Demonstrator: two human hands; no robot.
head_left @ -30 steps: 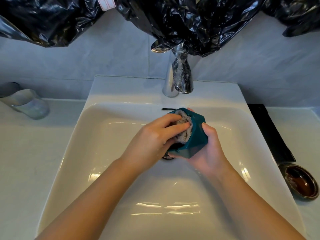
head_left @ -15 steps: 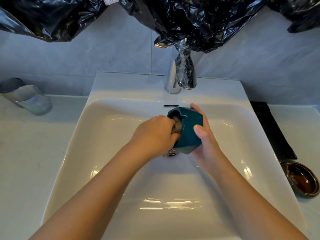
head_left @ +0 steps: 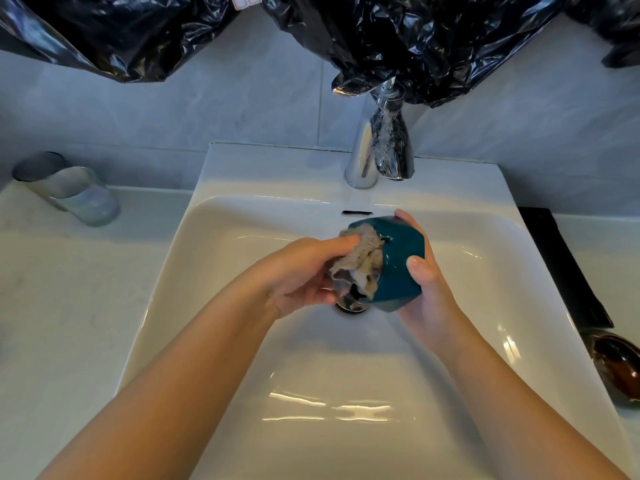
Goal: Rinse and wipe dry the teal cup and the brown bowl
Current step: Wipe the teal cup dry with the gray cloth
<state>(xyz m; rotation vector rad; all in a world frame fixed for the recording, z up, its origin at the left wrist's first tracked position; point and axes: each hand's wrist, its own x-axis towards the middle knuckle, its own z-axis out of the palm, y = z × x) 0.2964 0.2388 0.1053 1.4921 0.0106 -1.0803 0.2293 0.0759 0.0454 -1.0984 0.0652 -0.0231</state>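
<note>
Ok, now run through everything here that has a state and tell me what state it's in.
teal cup, tipped on its side over the sink, cloth stuffed in its mouth
grey cloth, crumpled, partly inside the cup
left hand, gripping the cloth
right hand, holding the cup
brown bowl, upright beside the sink, untouched
tap, no water running

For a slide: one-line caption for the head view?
Over a white sink, the right hand holds the teal cup while the left hand presses a grey cloth into it.
</note>
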